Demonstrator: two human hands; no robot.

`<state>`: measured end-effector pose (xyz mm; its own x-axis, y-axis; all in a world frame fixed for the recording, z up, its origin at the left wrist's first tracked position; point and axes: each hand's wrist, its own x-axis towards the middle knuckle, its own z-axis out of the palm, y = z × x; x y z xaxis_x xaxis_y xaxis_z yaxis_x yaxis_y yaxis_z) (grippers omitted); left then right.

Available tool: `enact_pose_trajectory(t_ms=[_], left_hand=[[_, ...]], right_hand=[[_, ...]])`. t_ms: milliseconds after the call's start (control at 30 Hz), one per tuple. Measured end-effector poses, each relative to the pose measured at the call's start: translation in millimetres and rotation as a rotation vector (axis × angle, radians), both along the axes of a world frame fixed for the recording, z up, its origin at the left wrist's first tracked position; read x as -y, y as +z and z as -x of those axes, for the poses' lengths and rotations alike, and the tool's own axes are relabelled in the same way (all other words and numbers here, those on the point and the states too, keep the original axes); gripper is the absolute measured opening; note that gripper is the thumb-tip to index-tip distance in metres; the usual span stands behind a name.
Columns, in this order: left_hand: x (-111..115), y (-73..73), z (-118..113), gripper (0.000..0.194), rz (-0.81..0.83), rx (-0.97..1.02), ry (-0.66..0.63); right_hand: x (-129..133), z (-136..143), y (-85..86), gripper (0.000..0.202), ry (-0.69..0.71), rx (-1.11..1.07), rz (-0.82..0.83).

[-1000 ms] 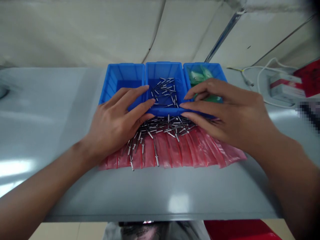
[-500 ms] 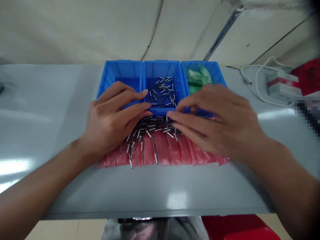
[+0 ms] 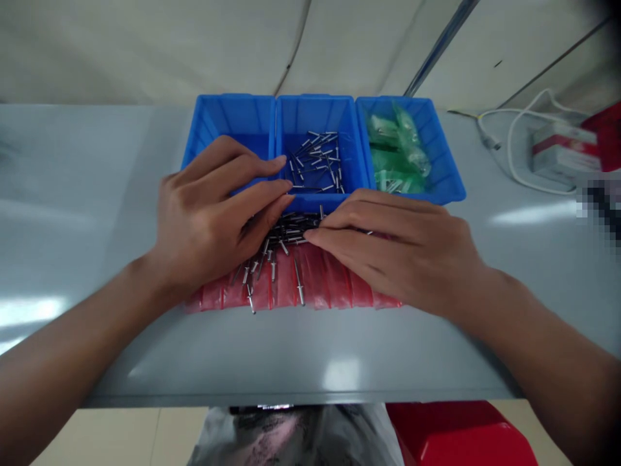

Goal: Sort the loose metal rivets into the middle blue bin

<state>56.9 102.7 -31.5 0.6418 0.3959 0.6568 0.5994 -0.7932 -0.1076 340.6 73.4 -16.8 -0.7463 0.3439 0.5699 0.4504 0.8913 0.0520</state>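
Observation:
A loose pile of silver pop rivets lies in front of the blue bins, on a row of red plastic bags. My left hand is over the left side of the pile, fingers apart, its tips by the front wall of the middle bin. At the pile's right side, my right hand has its fingers pressed together on pop rivets; its palm hides the bags below. More rivets lie scattered in the middle blue bin.
The left blue bin is partly behind my left hand. Green plastic bags fill part of the right bin. A white cable and a red-and-white box lie at the right. A red stool is below the table edge.
My right hand has come down toward me from the bin edge into the rivet pile, uncovering the right bin. My left hand stays nearly in place; the view has tilted slightly.

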Motion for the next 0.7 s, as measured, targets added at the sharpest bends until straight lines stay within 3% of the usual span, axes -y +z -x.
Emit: enact_pose_trajectory(t_ms=[267,400,500,700], left_hand=[[5.7,7.2,-4.9,0.034,-0.029,0.043,-0.122],[10.4,5.5,-7.1,0.027,-0.059,0.066,-0.14],[10.7,5.3,-6.3,0.019,-0.075,0.059,-0.097],[7.7,10.6,-7.3,0.021,-0.177,0.008,-0.14]], right_hand=[[11.3,4.4,22.2,0.022,-0.077,-0.292,0.234],[17.6,5.2,19.6,0.023,-0.15,-0.517,0.466],[18.7,5.2,15.0,0.021,-0.192,-0.657,0.53],[13.8,9.7,14.2,0.013,-0.187,-0.594,0.542]])
